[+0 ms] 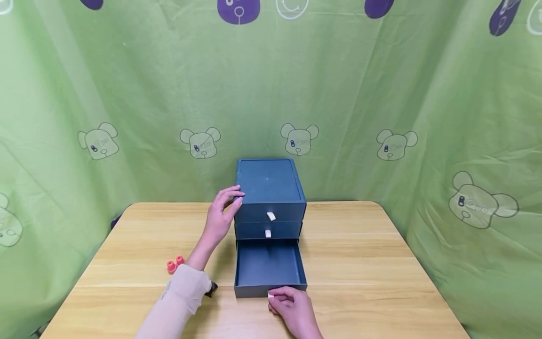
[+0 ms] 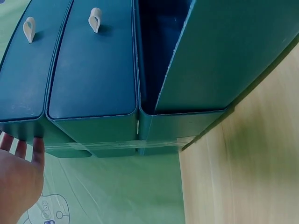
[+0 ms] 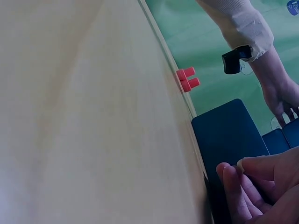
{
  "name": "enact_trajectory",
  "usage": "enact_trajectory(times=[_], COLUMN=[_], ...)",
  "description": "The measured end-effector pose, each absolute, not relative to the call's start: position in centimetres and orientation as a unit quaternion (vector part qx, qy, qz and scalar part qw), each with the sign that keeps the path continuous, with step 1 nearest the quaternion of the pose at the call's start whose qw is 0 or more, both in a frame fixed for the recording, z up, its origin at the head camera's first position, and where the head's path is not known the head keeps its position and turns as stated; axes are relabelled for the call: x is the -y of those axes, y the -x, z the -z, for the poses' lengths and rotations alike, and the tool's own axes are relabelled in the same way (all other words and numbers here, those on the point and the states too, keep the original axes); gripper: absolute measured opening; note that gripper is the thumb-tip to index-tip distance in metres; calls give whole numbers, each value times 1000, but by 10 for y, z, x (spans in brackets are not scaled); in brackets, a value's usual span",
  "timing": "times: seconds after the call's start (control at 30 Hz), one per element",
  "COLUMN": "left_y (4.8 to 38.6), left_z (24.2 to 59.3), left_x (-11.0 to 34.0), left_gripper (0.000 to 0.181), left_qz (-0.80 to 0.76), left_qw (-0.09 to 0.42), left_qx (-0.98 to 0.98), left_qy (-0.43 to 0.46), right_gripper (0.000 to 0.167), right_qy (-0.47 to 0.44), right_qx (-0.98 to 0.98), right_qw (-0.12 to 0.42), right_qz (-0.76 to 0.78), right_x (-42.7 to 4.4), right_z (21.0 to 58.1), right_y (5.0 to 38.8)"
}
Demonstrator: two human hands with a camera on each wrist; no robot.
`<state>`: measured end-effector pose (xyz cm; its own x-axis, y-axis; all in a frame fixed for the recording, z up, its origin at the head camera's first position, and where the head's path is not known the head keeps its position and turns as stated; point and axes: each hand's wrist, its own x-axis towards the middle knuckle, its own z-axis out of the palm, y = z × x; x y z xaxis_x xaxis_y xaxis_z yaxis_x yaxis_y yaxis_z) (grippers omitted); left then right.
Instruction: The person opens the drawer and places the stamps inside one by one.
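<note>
A dark blue drawer unit (image 1: 271,181) with three drawers stands on the table. Its bottom drawer (image 1: 268,266) is pulled out, and no object shows inside; the upper two are closed, each with a white loop tab (image 2: 95,19). My right hand (image 1: 293,308) pinches the bottom drawer's white tab (image 1: 270,295) between thumb and fingers. My left hand (image 1: 220,212) rests its fingertips against the unit's left side near the top, as the left wrist view also shows (image 2: 21,172). Left of the unit, beside my left forearm, lies a small red object with two knobs (image 1: 175,264).
The wooden table (image 1: 360,263) reaches out on both sides of the unit. A green curtain (image 1: 254,94) with bear-face prints hangs behind and at both sides. A black wrist device (image 3: 236,59) sits at my left cuff.
</note>
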<state>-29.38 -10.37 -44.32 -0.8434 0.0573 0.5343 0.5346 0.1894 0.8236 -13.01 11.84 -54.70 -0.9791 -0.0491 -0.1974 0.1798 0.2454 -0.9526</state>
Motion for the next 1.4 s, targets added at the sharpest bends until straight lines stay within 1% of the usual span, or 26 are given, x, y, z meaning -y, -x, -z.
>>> enact_trajectory(times=[0.07,0.17,0.3,0.4,0.57,0.9,1.07,1.23,1.4], left_y=[286,286,298,297,296,290,285,279,271], left_z=[436,436,450,450,449,448,444,439,440], left_x=[103,103,105,107,112,124,130,140,161], left_gripper=[23,22,23,24,24,30,35,41,43], left_qz=[605,603,601,601,594,577,576,577,569], left_qw=[198,202,204,202,195,165,170,175,177], left_qx=[745,747,750,749,754,764,762,764,779], left_qy=[200,195,188,192,204,236,243,230,197], right_gripper=[19,19,18,18,17,17,17,17,17], right_qy=[-45,-50,-57,-56,-53,-50,-46,-53,-52], right_qx=[-785,-788,-791,-791,-786,-783,-776,-777,-778], right_qw=[95,98,105,108,110,108,106,108,107], right_qz=[610,606,600,599,605,611,620,618,616], right_x=[-118,-117,-116,-116,-117,-117,-118,-120,-120], right_z=[547,547,548,548,549,545,545,544,546], right_y=[128,127,127,126,124,122,121,121,122])
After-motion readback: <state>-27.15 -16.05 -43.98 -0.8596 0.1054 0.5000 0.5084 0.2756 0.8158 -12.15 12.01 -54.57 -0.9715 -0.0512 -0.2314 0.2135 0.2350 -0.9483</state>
